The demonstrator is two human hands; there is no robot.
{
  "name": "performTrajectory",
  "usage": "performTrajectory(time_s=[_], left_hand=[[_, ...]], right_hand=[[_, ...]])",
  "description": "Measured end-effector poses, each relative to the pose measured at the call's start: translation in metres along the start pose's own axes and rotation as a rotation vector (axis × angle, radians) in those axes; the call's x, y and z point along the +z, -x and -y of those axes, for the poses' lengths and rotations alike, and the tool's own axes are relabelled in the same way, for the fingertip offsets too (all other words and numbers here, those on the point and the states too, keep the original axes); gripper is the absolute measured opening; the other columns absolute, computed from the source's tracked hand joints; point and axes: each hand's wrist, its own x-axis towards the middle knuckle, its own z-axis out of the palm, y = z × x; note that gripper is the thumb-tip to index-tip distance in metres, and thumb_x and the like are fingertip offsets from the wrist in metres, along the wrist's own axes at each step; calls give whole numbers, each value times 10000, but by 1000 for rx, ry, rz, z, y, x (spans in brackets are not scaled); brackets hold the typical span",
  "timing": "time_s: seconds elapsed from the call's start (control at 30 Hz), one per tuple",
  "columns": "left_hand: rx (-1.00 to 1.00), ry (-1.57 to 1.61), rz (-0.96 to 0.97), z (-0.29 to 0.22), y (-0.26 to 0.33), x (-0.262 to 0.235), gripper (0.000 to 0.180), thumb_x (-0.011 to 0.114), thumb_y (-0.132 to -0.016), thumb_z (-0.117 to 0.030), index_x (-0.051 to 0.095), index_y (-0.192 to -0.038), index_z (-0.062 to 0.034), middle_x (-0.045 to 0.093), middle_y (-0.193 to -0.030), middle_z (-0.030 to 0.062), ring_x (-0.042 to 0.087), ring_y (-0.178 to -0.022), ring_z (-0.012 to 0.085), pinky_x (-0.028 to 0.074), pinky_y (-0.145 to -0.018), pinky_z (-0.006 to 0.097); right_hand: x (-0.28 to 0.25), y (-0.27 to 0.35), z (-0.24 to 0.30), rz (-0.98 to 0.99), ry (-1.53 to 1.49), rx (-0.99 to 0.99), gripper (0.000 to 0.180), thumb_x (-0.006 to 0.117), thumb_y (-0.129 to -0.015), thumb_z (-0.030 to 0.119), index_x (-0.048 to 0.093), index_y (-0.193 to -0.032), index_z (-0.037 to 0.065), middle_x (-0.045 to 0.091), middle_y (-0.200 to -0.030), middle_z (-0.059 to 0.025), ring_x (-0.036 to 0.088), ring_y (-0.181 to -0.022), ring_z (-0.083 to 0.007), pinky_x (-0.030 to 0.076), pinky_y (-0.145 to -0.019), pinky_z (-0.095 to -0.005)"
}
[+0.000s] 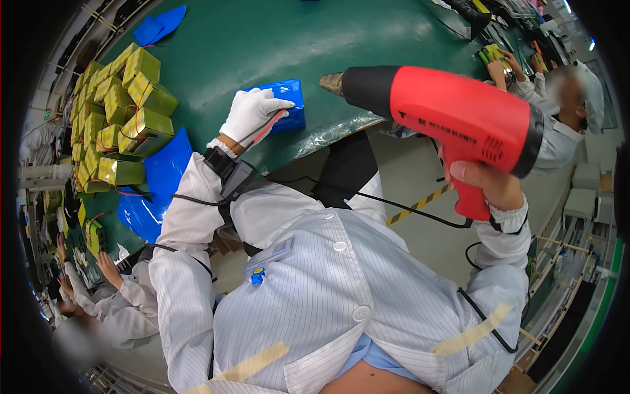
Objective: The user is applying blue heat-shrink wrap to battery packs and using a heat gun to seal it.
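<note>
My left hand (251,115), in a white glove, is closed on a block-shaped battery pack (291,92) wrapped in glossy blue film, at the table's near edge. Red and black wires (264,129) run from the pack across the glove toward my wrist. My bare right hand (489,182) grips the handle of a red and black heat gun (459,115). Its metal nozzle (332,83) points left at the blue pack, a short gap away. The palm-side fingers of my left hand are partly hidden.
Several yellow-green battery packs (119,102) with wires are stacked at the left of the green table (243,43). Loose blue film (169,169) lies beside them, with more film (159,26) farther back. A black cord (413,211) hangs from the heat gun. Co-workers sit left and right.
</note>
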Motion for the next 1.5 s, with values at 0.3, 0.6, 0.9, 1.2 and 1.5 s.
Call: performTrajectory(time_s=[0.3, 0.6, 0.9, 1.2, 1.5], left_hand=[[17, -50, -89, -4, 2, 2, 102, 758, -806, -243, 769, -903, -269, 583, -676, 11, 610, -653, 232, 482, -587, 397], [10, -52, -103, -4, 4, 5, 110, 773, -793, -253, 772, -901, -278, 567, -691, 13, 605, -677, 234, 479, -585, 398], [86, 2, -112, -6, -6, 0, 260, 848, -683, -207, 721, -910, -195, 674, -1265, 19, 618, -1126, 324, 514, -835, 431], [-97, -97, 79, -20, 2, -6, 431, 824, -728, -256, 646, -1115, -191, 632, -1349, -21, 564, -1237, 272, 396, -987, 530], [-152, -108, 99, -24, 3, -6, 548, 839, -688, -245, 607, -1179, -167, 603, -1360, -38, 549, -1237, 263, 377, -1010, 535]], right_hand=[[8, -32, 29, 37, 80, 110, 494, 787, -801, 164, 582, -1216, -8, 654, -985, -105, 648, -705, -176, 542, -586, -301], [16, -36, 34, 50, 57, 89, 326, 778, -852, 174, 640, -1093, 4, 663, -857, -56, 636, -680, -147, 523, -604, -293], [8, -13, 17, -97, -123, -4, 471, 760, -798, 163, 589, -1200, -15, 660, -951, -104, 648, -692, -162, 542, -587, -293], [-18, -16, -55, -57, -712, -360, 551, 620, -932, 282, 401, -1311, -52, 519, -1118, -178, 614, -751, -199, 552, -569, -314], [-3, -84, -78, 286, -1194, -498, 772, 573, -926, 657, 475, -1326, 4, 525, -1002, -123, 526, -789, -215, 496, -643, -355]])
